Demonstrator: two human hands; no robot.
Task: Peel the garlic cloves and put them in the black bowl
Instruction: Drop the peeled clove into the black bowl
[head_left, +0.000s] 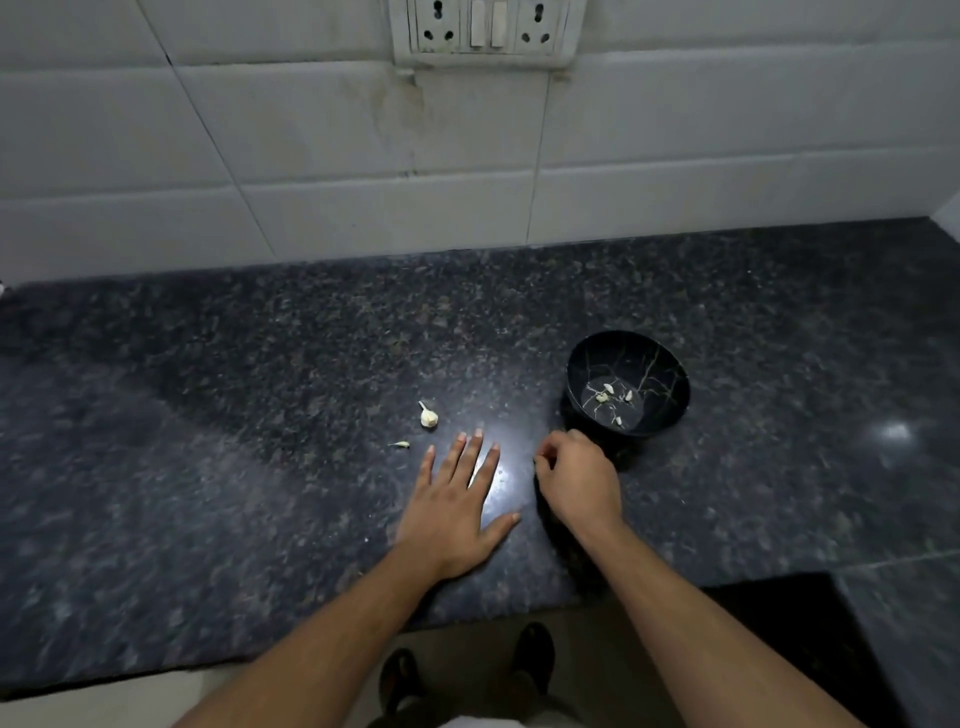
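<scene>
Head view: left hand (451, 512) lies flat, right hand (575, 475) curled, contents unclear; light, papery garlic (428, 417) needs fingertip pinching.

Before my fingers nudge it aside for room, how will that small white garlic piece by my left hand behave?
The small white garlic piece looks tiny, so probably very light. Its rounded body with a pointed tip suggests it may roll or spin on the polished granite counter.

Your dark counter (260, 493) lies open left and far, garlic clove (428, 415) and peel scrap (401, 444) just beyond your left hand (452, 512), black bowl (627, 382) blocking far right, tiled wall (311, 156) closing the back.
</scene>
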